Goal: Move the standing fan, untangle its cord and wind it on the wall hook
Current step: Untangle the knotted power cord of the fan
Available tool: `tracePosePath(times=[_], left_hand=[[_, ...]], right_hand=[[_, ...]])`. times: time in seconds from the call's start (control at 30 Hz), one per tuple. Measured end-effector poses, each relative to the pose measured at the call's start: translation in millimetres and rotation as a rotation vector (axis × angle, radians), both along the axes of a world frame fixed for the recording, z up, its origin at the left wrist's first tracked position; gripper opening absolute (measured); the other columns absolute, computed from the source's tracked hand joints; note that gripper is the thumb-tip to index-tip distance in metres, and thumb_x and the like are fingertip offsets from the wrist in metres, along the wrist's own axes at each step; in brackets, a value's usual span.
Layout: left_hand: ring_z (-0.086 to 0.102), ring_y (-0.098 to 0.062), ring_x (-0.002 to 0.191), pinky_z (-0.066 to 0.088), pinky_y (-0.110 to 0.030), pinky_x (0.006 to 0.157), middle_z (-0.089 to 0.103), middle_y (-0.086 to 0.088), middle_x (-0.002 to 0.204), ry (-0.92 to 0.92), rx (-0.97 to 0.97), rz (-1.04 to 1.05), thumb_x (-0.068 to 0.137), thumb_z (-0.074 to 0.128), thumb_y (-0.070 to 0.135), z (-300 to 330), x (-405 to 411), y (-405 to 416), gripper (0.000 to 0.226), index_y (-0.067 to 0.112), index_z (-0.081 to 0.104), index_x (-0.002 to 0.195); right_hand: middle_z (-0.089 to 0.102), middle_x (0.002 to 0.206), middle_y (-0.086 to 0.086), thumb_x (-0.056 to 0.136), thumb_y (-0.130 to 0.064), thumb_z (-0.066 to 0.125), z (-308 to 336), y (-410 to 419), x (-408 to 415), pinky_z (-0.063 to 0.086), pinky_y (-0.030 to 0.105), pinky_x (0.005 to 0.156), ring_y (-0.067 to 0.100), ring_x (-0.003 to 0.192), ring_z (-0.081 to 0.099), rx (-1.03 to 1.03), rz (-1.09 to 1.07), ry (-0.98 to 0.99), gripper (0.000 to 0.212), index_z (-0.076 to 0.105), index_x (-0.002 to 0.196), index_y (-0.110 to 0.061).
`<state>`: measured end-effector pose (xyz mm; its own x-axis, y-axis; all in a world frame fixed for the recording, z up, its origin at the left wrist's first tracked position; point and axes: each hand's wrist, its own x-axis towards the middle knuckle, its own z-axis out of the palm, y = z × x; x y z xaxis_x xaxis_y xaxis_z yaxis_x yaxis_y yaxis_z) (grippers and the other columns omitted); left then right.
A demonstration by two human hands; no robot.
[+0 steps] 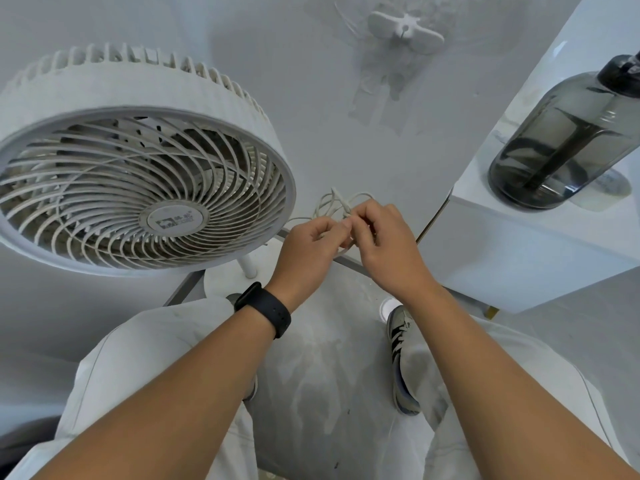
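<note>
Both hands meet mid-scene, left hand and right hand fingers pinching the tangled white cord to pick its loops apart, fan standing left, wall hook far above, still bare.
</note>
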<state>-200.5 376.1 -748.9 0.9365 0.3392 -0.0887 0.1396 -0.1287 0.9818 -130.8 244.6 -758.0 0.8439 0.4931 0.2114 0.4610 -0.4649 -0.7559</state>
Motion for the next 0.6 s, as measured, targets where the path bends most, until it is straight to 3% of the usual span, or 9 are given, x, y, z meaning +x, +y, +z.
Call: tracePosePath(times=[0.1,0.27,0.33,0.5,0.6], left_hand=[[0.067,-0.023,0.089,0.054,-0.046,0.091,0.071,0.002,0.082,-0.016,0.036,-0.012,0.103,0.059,0.036,-6,2,1,0.032,0.011,0.071,0.085],[0.060,-0.011,0.080,0.047,-0.017,0.073,0.067,0.010,0.084,-0.047,-0.033,0.074,0.107,0.053,0.024,-10,4,-1,0.027,0.017,0.065,0.083],[0.058,-0.009,0.078,0.046,-0.013,0.071,0.067,0.011,0.086,-0.063,-0.062,0.100,0.107,0.052,0.023,-11,5,1,0.030,0.023,0.064,0.080],[0.057,-0.010,0.075,0.044,-0.009,0.066,0.066,0.009,0.084,-0.046,-0.091,0.110,0.106,0.053,0.020,-12,5,0,0.030,0.020,0.064,0.079],[0.058,-0.010,0.074,0.049,-0.021,0.074,0.067,0.004,0.080,0.009,-0.063,0.058,0.097,0.056,0.024,-10,6,0,0.026,0.010,0.064,0.077]], right_hand=[[0.061,0.081,-0.004,0.106,-0.021,0.052,1,0,0,0.044,0.027,0.071,0.014,0.082,0.051,0.053,0.018,0.027,0.017,0.060,0.092,-0.015],[0.061,0.077,-0.002,0.107,-0.029,0.047,1,-1,3,0.041,0.027,0.064,0.012,0.071,0.053,0.041,-0.086,0.090,0.022,0.058,0.093,-0.015],[0.061,0.076,-0.005,0.108,-0.031,0.044,-2,-3,7,0.040,0.029,0.062,0.009,0.069,0.053,-0.012,-0.154,0.124,0.025,0.058,0.093,-0.016],[0.062,0.074,-0.005,0.107,-0.037,0.041,-4,-5,11,0.046,0.041,0.068,0.019,0.072,0.057,-0.113,-0.205,0.099,0.026,0.055,0.093,-0.020],[0.062,0.076,-0.005,0.108,-0.036,0.040,-5,-9,14,0.047,0.042,0.068,0.018,0.074,0.058,-0.126,-0.196,0.064,0.025,0.054,0.095,-0.020]])
